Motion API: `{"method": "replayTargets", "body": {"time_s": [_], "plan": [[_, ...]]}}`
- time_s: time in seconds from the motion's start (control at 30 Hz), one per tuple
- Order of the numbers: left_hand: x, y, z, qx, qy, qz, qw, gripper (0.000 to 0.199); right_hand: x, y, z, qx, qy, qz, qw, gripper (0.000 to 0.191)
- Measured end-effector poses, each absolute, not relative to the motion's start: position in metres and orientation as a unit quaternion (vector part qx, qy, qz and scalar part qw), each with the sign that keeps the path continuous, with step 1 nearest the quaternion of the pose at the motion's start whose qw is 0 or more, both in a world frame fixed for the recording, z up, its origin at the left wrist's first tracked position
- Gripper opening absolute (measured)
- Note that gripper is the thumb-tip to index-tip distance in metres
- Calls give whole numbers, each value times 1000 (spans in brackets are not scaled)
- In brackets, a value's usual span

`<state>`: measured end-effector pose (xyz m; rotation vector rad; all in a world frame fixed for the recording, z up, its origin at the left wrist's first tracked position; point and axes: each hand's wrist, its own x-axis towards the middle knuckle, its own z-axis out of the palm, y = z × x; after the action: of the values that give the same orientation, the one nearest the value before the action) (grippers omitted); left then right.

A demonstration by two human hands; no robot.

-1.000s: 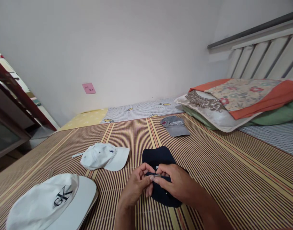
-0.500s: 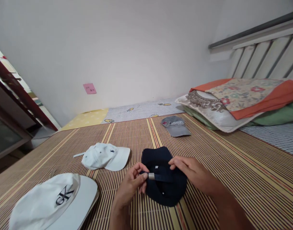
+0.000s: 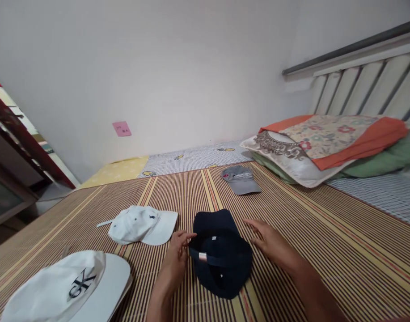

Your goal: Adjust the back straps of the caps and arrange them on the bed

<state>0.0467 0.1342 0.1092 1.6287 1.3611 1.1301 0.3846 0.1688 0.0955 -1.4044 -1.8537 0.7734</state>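
Observation:
A dark navy cap (image 3: 225,264) lies upside down on the striped mat (image 3: 285,286), its inside, strap and metal buckle (image 3: 202,256) showing. My left hand (image 3: 178,255) is at the cap's left edge, fingers apart, a fingertip near or touching the rim. To the right of the cap, my right hand (image 3: 267,239) hovers with spread fingers and holds nothing. On the left lie a white cap with a small dark logo (image 3: 137,225) and, nearer, a larger white cap with black letters (image 3: 67,286). A grey cap (image 3: 241,180) rests farther back.
Stacked pillows with an orange floral cover (image 3: 332,136) lie at the back right, below a white radiator (image 3: 365,85). Checked cloth (image 3: 191,157) and yellow cloth (image 3: 116,172) run along the wall. A pink card (image 3: 122,129) is on the wall.
My left hand has let go of the buckle strap and moved to the cap's left edge. My right hand has moved off the cap to its right. The view has shifted slightly.

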Motion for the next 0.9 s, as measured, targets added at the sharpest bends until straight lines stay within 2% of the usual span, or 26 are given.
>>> {"method": "replayTargets", "body": {"time_s": [0.07,0.2,0.23,0.37,0.43,0.63,0.77,0.9], "plan": [[47,136,102,660,529,406,346,52,374,168,99,-513,-728,312,331,62],[50,138,97,675,539,383,327,41,360,166,106,-446,-768,331,319,29],[50,138,100,677,535,384,329,36,359,166,107,-438,-774,333,314,25],[51,134,121,674,506,400,362,15,365,163,118,-422,-773,350,320,24],[50,128,134,652,483,433,392,16,368,159,129,-409,-760,377,336,21],[42,110,136,432,402,556,586,32,372,140,165,-311,-691,534,374,31],[37,109,115,348,239,623,658,26,367,131,169,-249,-624,614,415,37],[47,118,99,355,144,593,709,30,349,124,150,-274,-495,675,473,48]]}}
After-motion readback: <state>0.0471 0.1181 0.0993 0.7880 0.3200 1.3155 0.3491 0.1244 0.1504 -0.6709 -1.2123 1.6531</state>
